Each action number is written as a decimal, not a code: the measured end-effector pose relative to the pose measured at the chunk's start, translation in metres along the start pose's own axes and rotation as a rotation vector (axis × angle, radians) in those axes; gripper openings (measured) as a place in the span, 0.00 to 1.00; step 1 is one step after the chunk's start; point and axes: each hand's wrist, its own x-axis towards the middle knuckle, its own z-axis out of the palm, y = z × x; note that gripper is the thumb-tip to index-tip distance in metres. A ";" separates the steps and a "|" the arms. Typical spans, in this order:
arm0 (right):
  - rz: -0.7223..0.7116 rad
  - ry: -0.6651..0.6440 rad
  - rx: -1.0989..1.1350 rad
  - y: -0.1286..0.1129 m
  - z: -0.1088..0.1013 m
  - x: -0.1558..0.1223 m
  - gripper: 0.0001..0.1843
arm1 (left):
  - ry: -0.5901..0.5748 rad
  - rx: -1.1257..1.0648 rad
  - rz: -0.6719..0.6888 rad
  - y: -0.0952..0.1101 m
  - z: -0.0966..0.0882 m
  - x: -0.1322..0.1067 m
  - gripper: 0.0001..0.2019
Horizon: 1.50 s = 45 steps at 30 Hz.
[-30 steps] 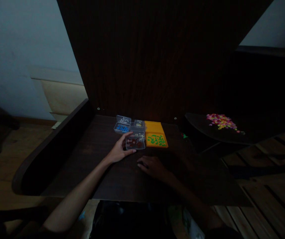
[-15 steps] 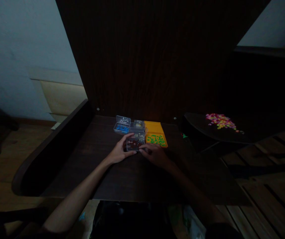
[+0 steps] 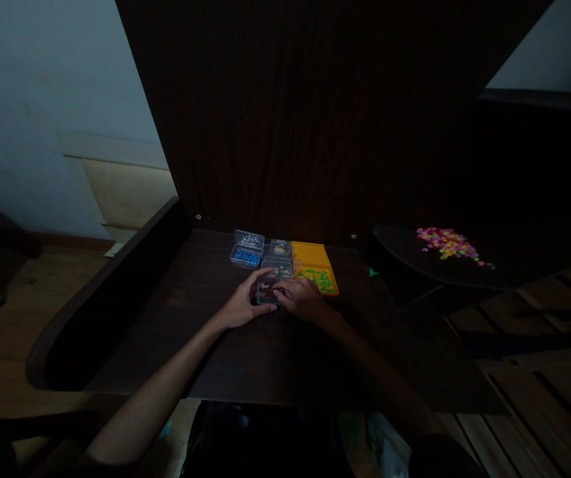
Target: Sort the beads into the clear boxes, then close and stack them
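A small clear plastic box (image 3: 264,295) with a few dark and pinkish bits inside lies on the dark desk in front of me. My left hand (image 3: 238,305) clasps its left end, thumb at the near side and fingers at the far side. Over the box's right part is my right hand (image 3: 306,300), fingertips pinched together inside it; whatever they hold is hidden. Just behind stands another clear box (image 3: 279,269) with pale pieces. An open yellow case (image 3: 310,253) holding small green pieces (image 3: 323,280) sits beyond my right hand, partly covered by it.
An open clear box with blue pieces (image 3: 246,256) stands at the back left, beside a smaller clear box (image 3: 280,248). Colourful small pieces (image 3: 447,244) lie heaped on a side shelf (image 3: 395,255) to the right. A raised dark side panel (image 3: 101,299) borders the desk's left.
My right hand has moved left, from the box's right edge to over its inside, with the fingertips drawn together. The left hand keeps its hold. The whole view has shifted slightly.
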 end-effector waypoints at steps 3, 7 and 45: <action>0.006 -0.008 0.003 0.000 -0.001 0.000 0.10 | 0.002 -0.009 0.005 0.000 0.000 0.000 0.39; 0.008 -0.006 0.014 0.000 -0.004 -0.003 0.12 | 0.011 -0.006 0.007 0.000 -0.001 0.000 0.39; -0.011 0.012 0.158 -0.017 0.007 -0.059 0.12 | 0.023 0.015 0.005 0.001 -0.003 0.000 0.40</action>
